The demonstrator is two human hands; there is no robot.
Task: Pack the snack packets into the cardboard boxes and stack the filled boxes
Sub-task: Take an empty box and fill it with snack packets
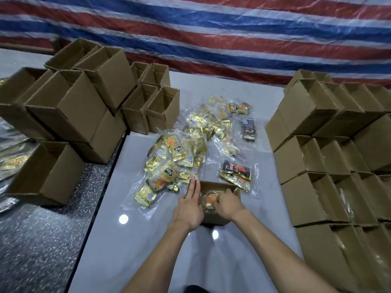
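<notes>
A small open cardboard box (215, 185) stands on the white table (137, 240) right in front of me. My left hand (189, 205) lies with straight fingers against the box's left wall. My right hand (228, 203) reaches into the box, its fingers curled round a gold and orange snack packet (209, 199) inside. A loose heap of gold snack packets (186, 149) in clear wrappers spreads across the table beyond the box. A dark orange packet bundle (238, 173) lies just right of the box.
Empty open boxes (69, 115) are piled at the left, partly over a speckled dark floor (42, 240). Stacked boxes (330, 157) fill the right side of the table. A small dark packet (249, 130) lies alone. A striped tarp (211, 28) hangs behind.
</notes>
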